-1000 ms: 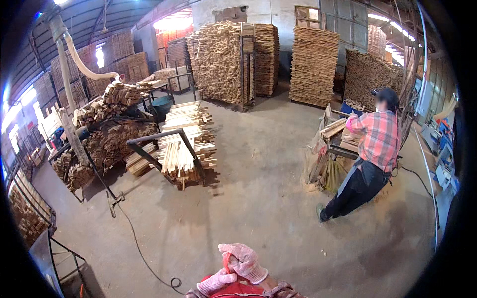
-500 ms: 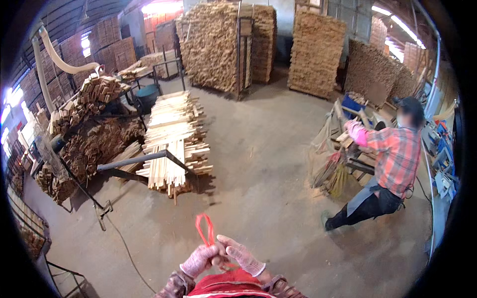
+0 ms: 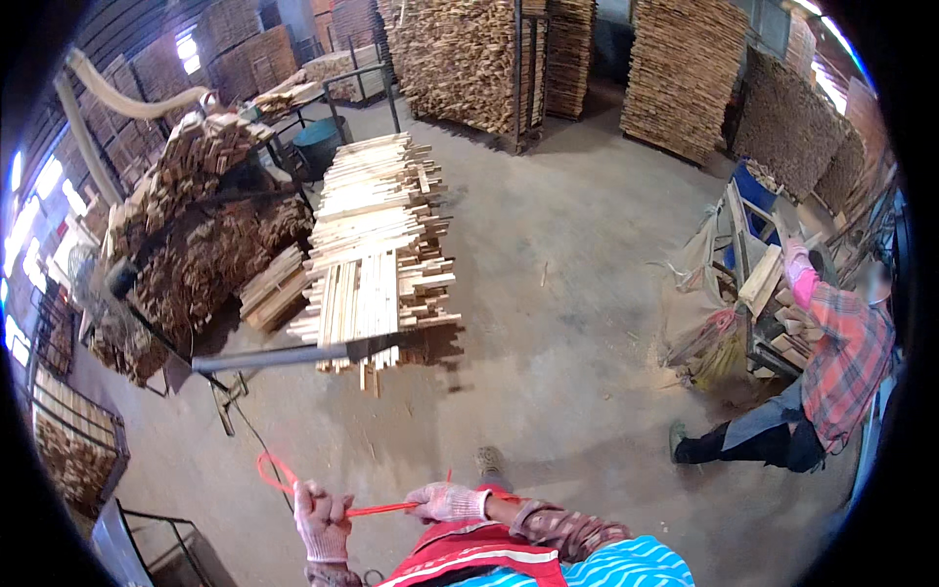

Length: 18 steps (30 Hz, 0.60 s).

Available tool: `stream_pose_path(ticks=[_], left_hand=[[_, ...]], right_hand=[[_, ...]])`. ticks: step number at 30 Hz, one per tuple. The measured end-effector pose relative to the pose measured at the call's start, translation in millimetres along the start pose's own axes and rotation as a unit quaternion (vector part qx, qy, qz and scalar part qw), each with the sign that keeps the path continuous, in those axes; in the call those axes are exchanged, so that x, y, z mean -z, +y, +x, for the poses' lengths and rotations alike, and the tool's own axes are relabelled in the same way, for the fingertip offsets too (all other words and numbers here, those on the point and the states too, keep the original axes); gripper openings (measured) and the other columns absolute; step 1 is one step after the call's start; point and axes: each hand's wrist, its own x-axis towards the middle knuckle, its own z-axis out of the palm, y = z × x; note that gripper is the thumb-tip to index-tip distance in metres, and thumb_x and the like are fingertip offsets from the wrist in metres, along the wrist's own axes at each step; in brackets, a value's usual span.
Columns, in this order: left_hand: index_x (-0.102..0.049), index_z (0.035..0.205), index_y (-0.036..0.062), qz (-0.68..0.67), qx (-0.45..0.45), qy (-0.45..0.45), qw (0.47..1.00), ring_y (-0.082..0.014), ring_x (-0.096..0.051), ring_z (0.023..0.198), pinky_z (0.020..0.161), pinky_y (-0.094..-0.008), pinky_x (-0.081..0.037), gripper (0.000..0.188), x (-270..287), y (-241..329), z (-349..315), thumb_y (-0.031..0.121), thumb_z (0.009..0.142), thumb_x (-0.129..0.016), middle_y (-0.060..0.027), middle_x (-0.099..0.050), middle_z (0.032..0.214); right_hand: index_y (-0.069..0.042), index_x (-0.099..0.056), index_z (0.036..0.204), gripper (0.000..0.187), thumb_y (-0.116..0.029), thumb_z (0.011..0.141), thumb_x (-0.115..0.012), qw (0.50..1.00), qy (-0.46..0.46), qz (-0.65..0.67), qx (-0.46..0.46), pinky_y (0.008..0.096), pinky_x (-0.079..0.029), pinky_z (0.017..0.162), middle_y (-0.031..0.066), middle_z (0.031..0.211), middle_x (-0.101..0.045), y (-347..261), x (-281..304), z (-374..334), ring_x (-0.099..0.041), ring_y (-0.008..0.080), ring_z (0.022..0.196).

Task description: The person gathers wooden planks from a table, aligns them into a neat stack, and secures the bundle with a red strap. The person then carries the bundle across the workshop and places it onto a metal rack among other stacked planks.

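Observation:
A red cord [image 3: 381, 509] runs taut between my two gloved hands, low in front of my body. My left hand [image 3: 323, 520] is closed round it, and a loop of the cord stands out beyond the fingers on the far left. My right hand [image 3: 445, 502] grips the other end, with a short tip showing above the fist. Both hands wear pale pinkish knit gloves. Below them lies my red apron [image 3: 469, 553]. Farther ahead is a stack of thin light wooden strips [image 3: 367, 264], apart from my hands.
A dark metal bar [image 3: 284, 358] crosses the near end of the strips. At left rises a heap of wood pieces [image 3: 220, 249]. A co-worker in a plaid shirt [image 3: 851, 352] handles wood at a frame on the right. Tall wood stacks [image 3: 675, 78] stand behind.
My hands have moved apart, drawing the cord out between them; the left has gone left with the loop. My view has shifted, and one of my shoes now shows.

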Motion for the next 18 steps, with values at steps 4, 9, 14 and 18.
stream_pose_path(ticks=[4, 9, 14, 18], left_hand=[[-0.049, 0.085, 0.0105, -0.102, 0.052, 0.036, 0.993, -0.0093, -0.023, 0.041, 0.066, -0.0387, -0.053, 0.037, 5.3, 3.5, 32.8, 0.042, 0.102, -0.040, 0.0072, -0.021, 0.050], [-0.062, 0.101, 0.0082, -0.099, 0.193, -0.118, 0.969, -0.0212, -0.054, 0.061, 0.078, -0.0461, -0.051, 0.022, -10.1, -16.7, 71.6, 0.027, 0.098, -0.050, -0.0007, -0.054, 0.063], [-0.060, 0.088, 0.0007, 0.151, 0.259, -0.023, 0.954, -0.0173, -0.051, 0.057, 0.072, -0.0418, -0.052, 0.031, -52.7, -52.2, 62.6, 0.030, 0.097, -0.054, -0.0003, -0.047, 0.061], [-0.061, 0.096, -0.0023, 0.122, 0.266, -0.016, 0.956, -0.0187, -0.056, 0.064, 0.074, -0.0420, -0.053, 0.032, -32.3, -60.4, 49.8, 0.029, 0.096, -0.056, -0.0024, -0.051, 0.063]], right_hand=[[-0.011, -0.063, 0.109, 0.029, -0.026, 0.089, -0.048, 0.983, 0.068, -0.167, 0.037, 0.0377, -0.048, 0.073, 0.0084, 0.081, -0.064, 10.2, 79.6, 2.3, -0.062, 0.0248, 0.077], [-0.012, -0.063, 0.106, 0.029, -0.030, 0.092, -0.045, 0.969, 0.151, -0.195, 0.024, 0.0421, -0.048, 0.076, 0.0113, 0.085, -0.067, 36.7, 153.1, -25.7, -0.064, 0.0301, 0.083], [-0.013, -0.063, 0.111, 0.032, -0.029, 0.092, -0.043, 0.940, 0.154, -0.301, -0.044, 0.0448, -0.048, 0.086, 0.0141, 0.101, -0.067, 75.5, 171.1, -44.5, -0.063, 0.0332, 0.098], [-0.014, -0.063, 0.115, 0.034, -0.027, 0.091, -0.043, 0.944, 0.102, -0.309, -0.050, 0.0441, -0.047, 0.091, 0.0148, 0.110, -0.066, 116.6, 170.4, -39.2, -0.062, 0.0336, 0.104]])
